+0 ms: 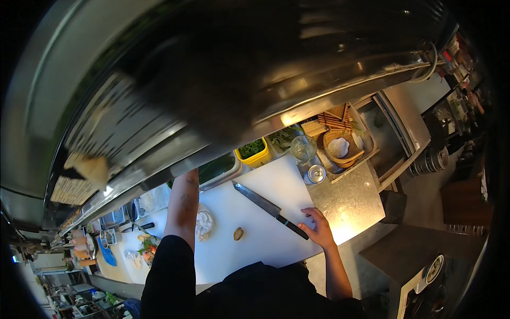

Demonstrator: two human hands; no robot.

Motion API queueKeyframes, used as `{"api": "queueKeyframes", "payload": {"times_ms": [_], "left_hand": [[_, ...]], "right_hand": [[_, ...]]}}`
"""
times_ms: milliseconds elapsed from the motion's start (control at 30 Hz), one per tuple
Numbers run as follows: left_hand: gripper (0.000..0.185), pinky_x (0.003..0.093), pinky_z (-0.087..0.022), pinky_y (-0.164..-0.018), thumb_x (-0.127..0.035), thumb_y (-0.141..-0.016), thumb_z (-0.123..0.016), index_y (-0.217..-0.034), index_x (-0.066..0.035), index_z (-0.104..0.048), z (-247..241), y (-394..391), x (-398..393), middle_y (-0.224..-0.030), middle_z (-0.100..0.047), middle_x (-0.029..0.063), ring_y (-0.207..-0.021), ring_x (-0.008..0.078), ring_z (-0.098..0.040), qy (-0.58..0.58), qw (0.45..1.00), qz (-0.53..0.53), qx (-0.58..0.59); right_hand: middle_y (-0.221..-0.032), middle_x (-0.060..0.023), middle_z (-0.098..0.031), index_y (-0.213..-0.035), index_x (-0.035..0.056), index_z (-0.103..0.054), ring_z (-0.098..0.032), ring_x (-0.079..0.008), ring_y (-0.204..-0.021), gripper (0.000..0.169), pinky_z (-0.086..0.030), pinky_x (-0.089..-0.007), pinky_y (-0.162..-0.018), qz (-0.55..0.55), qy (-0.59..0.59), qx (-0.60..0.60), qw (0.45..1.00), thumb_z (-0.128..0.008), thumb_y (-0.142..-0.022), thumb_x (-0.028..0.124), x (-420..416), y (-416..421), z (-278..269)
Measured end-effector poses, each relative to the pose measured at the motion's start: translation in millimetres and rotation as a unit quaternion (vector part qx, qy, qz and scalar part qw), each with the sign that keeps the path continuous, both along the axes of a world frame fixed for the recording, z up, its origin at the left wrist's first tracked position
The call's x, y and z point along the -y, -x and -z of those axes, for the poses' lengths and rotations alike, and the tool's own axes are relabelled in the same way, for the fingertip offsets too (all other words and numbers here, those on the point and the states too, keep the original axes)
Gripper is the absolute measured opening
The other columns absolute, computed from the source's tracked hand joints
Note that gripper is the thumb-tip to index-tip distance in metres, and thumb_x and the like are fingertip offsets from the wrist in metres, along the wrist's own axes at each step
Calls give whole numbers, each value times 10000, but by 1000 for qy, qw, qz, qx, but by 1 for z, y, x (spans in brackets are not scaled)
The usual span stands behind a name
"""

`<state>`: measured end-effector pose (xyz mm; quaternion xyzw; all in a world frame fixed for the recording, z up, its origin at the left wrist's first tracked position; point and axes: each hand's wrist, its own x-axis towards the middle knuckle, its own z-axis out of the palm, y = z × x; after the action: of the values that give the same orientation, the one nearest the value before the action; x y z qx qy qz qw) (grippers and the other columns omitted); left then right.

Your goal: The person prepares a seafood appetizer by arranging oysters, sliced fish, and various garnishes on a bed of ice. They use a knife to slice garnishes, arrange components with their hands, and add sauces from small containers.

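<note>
A white cutting board (255, 255) lies before me. On it a kitchen knife (259, 198) with a dark handle rests diagonally, its tip away from me. My right hand (317, 230) is beside the end of the handle, fingers apart, holding nothing. My left forearm reaches forward under the metal ledge, which hides the left hand. Near that forearm lies a crumpled white cloth (204, 222). A small brown piece of food (238, 233) sits alone on the board.
Beyond the board stand a yellow container of greens (252, 152), a drinking glass (303, 148) and a can (315, 174). A metal tray (373, 148) holds baskets and a shell. Leftward are another knife (139, 227), a blue cloth (106, 253) and garnished food (148, 249). The metal ledge overhangs the containers.
</note>
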<state>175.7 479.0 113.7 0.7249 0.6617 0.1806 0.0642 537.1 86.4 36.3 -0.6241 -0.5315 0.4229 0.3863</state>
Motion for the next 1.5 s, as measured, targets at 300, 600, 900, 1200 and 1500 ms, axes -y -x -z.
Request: {"api": "queueKeyframes", "payload": {"times_ms": [300, 600, 900, 1200, 1500], "left_hand": [[267, 395, -528, -738, -305, -963, -766, -1010, -46, -719, 4, -34, 44, -871, -702, 131, -814, 267, -681, -23, 999, 16, -25], [286, 441, -516, -706, -316, -931, -796, -919, -48, -696, -9, -47, 44, -830, -665, 138, -792, 330, -670, -134, 986, 95, 31], [197, 462, -561, -690, -219, -896, -771, -882, -83, -630, 73, 83, 361, -890, -649, 109, -830, 328, -665, 41, 989, 100, -100], [430, 419, -559, -753, -243, -813, -889, -1098, -9, -669, -27, 62, 401, -1000, -722, 166, -855, 349, -684, -148, 933, 131, 300], [386, 432, -540, -853, -232, -882, -817, -1188, -46, -672, -330, 161, 439, -1088, -724, 144, -949, 328, -678, -508, 653, 524, 203]], "right_hand": [[-1162, -101, -645, -1224, 88, -708, -638, -327, -1069, 497, -541, -424, -912, -5, -102, 162, 982, -901, -803, 269, -3, -1, 10], [-1235, -149, -622, -1505, 91, -522, -602, -352, -1164, 826, -492, -458, -955, -155, -31, 243, 957, -856, -793, 344, -12, 17, 5], [-1228, -212, -635, -1504, 116, -482, -680, -418, -1059, 659, -596, -484, -865, -106, -25, 283, 953, -660, -873, 53, -13, 49, 5], [-1093, -205, -693, -1556, 136, -451, -712, -342, -889, 711, -570, -444, -827, 56, 38, 155, 986, -639, -875, 48, 97, 106, -16], [-1054, -142, -677, -1557, 110, -457, -658, -208, -788, 674, -534, -354, -745, 138, -3, 146, 980, -602, -912, -22, 159, 137, -19]]}}
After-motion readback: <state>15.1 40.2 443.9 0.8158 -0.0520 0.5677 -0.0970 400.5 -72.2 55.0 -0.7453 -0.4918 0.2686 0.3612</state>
